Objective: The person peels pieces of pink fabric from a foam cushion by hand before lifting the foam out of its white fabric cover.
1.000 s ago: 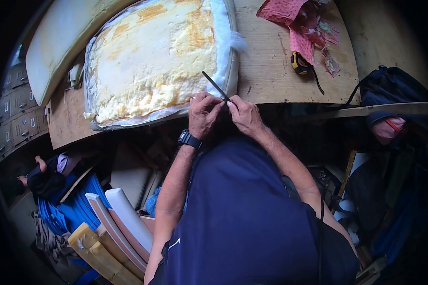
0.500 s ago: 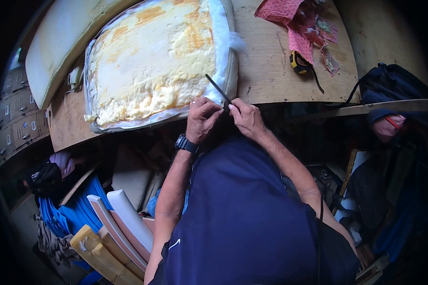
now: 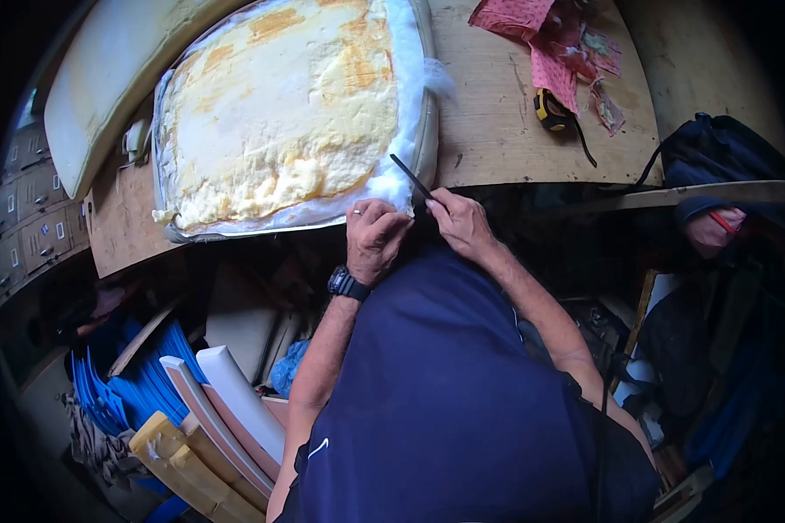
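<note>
A foam seat cushion [image 3: 279, 113] lies on the wooden table, its yellowed, torn face up. White wadding [image 3: 392, 185] lines its edge inside a greyish cover [image 3: 427, 148]. My left hand [image 3: 377, 235], with a watch at the wrist, is closed at the cushion's near right corner, pinching the cover's edge there. Just to its right, my right hand [image 3: 459, 220] grips a thin dark flat stick [image 3: 410, 176], whose free end points up and left over the wadding. The stick's lower end is hidden in the fingers.
On the wooden table [image 3: 488, 131] lie a tape measure [image 3: 549, 111] and pink fabric scraps [image 3: 554, 52]. A dark bag [image 3: 724, 152] sits at the right. Another pale cushion [image 3: 96, 96] stands at the left. Padded strips [image 3: 240, 392] and blue slats [image 3: 161, 375] are below left.
Both hands have moved slightly down and right. The stick's tip has shifted down and right with my right hand, and white wadding bulges more at the corner.
</note>
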A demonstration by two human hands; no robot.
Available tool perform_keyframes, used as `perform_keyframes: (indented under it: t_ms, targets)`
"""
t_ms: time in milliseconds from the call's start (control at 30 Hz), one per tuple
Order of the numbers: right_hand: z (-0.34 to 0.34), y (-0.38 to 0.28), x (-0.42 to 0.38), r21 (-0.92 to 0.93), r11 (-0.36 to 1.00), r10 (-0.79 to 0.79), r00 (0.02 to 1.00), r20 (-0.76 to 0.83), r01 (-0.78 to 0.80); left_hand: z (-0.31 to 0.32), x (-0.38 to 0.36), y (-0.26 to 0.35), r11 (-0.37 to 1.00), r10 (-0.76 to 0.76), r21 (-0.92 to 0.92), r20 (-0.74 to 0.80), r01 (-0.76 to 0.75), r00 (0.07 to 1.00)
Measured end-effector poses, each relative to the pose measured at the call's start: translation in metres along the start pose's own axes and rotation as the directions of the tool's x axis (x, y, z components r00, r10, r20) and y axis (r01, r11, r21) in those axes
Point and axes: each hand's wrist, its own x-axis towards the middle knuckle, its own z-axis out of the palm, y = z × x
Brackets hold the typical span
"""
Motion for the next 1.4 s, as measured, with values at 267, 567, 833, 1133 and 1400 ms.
perform_keyframes:
  t_ms: [267,567,833,1133,1400]
  targets:
    - [0.017,-0.006,0.009,0.003,0.999,-0.049,0.999,-0.008,0.049,0.000,0.001,-0.001,1.000,-0.005,0.005,-0.015,0.005,1.000]
    - [0.012,0.007,-0.012,-0.100,0.995,0.012,0.999,0.048,-0.007,-0.008,-0.011,-0.001,0.993,-0.047,-0.111,0.020,0.049,0.999]
    - [-0.009,-0.050,0.019,0.079,0.996,0.027,0.999,0.027,-0.029,-0.010,-0.019,-0.004,0.994,-0.024,-0.108,0.030,0.027,0.999]
    - [0.009,-0.058,0.123,-0.435,0.893,-0.079,0.992,0.095,0.112,-0.011,-0.035,-0.004,0.906,-0.290,-0.287,0.112,0.310,0.951]
    - [-0.023,-0.053,0.107,-0.137,0.990,-0.012,0.987,0.161,0.034,-0.002,-0.013,0.003,1.000,0.007,0.007,-0.030,-0.007,1.000]
